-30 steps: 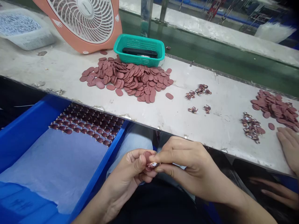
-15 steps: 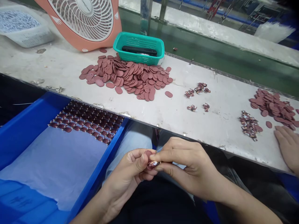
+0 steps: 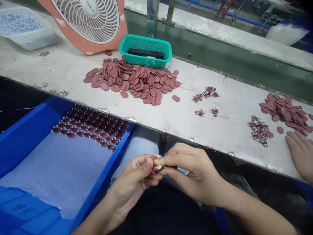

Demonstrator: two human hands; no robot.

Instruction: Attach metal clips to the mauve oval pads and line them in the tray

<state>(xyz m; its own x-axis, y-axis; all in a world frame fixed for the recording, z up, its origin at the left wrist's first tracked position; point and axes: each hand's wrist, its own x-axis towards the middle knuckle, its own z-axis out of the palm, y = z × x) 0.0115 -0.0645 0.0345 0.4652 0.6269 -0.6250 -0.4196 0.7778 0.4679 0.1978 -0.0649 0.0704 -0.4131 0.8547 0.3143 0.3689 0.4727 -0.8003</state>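
The head view looks forward and down from above the left hand [image 3: 138, 176] and right hand [image 3: 195, 173], near both, facing across the workbench [image 3: 171, 119], with a blue bin [image 3: 29, 125] at lower left.

Dark top [image 3: 161, 209], pale-blue trousers [image 3: 144, 140]

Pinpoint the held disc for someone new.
Find the blue crate, lower left. Right of it, the left hand and right hand meet at the reddish disc. Unlike the piled discs on the bench, it's held, a white-flecked piece against it.
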